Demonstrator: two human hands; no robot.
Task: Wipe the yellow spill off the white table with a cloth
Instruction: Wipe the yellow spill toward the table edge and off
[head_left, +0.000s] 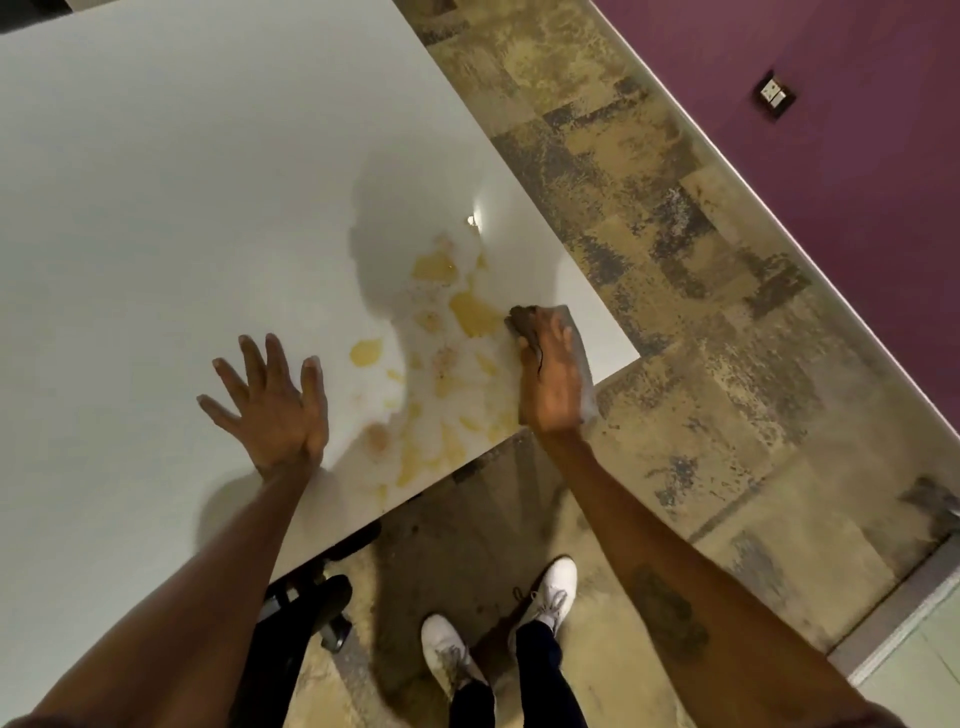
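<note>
Yellow spill is our landmark here: in the head view we see it scattered in blotches and thin smears over the near corner of the white table, reaching the table's front edge. Just right of the spill's largest blotch, our right hand lies flat, pressing a dark cloth onto the tabletop; the cloth's far end touches that blotch. Left of the spill, our left hand rests on the table with fingers spread wide, holding nothing, bracing us. We judge the wiping barely begun: nearly every yellow patch remains, so the whole spill, from the far blotches to the front edge, is left to clear.
</note>
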